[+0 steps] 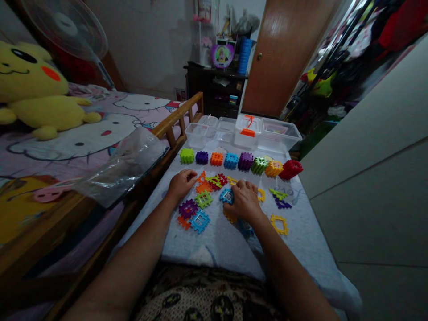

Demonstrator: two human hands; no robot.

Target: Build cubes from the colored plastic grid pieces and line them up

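My right hand (245, 198) reaches down over the middle of the table, its fingers bent round a blue square lattice building piece (227, 195). Yellow pieces and another blue piece (246, 228) show partly from under this hand and wrist. My left hand (182, 183) rests at the left, fingers loosely curved and thumb a little apart, beside an orange piece (202, 186). A red piece (219, 181), a green square (203, 199), a purple square (188, 208) and a blue square (199, 221) lie between and below my hands.
Behind the loose pieces runs a row of colour-sorted stacks, from lime (187, 156) to red (290, 169). Clear plastic boxes (279, 133) stand at the far edge. A yellow square frame (279, 224) lies right. A wooden bed rail (177, 118) borders the table's left, a pale cabinet (374, 178) its right.
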